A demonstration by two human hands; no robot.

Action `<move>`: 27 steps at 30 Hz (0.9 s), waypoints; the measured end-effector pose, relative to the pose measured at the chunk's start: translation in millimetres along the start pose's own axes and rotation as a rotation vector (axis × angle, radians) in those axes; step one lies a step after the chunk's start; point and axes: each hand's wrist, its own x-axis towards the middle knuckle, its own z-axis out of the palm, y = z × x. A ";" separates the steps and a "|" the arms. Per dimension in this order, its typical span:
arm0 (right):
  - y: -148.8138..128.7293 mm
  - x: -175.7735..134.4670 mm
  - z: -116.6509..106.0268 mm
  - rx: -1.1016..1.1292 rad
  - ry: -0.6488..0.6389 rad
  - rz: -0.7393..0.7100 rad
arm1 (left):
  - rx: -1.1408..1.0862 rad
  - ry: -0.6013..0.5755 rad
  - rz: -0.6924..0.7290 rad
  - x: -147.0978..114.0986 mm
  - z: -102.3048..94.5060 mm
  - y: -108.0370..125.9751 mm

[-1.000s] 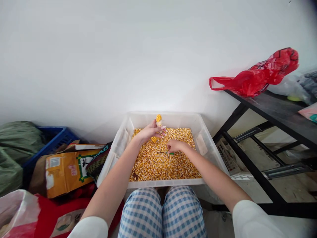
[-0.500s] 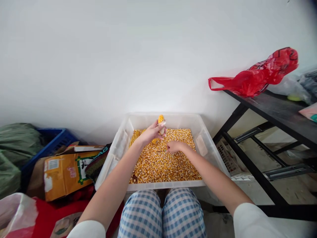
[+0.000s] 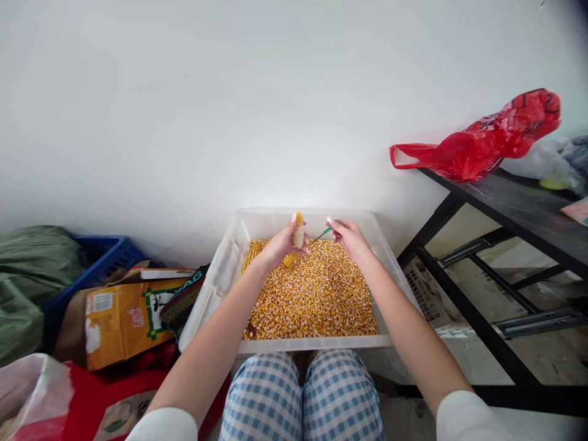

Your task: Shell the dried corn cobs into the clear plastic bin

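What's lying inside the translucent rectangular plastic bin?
Loose yellow and whitish corn kernels, plus yellow corn on the cob, partly covered by the left hand. Anything beneath the kernels is hidden.

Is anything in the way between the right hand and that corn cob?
Nothing visible, apart from the green-handled tool the right hand holds, its thin shaft pointing across the gap toward the lower part of the corn cob, where fingers of the left hand curl.
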 end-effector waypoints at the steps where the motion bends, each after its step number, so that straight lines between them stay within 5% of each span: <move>1: -4.7 -2.2 1.6 0.040 0.056 -0.040 | -0.020 0.003 0.008 0.7 0.1 -0.1; 10: -22.8 -26.1 24.6 0.096 0.284 -0.424 | -0.167 -0.166 -0.021 0.2 11.9 -4.9; 27: -17.7 -37.1 35.4 0.014 0.286 -0.502 | -0.084 -0.165 -0.068 -1.8 19.4 -1.5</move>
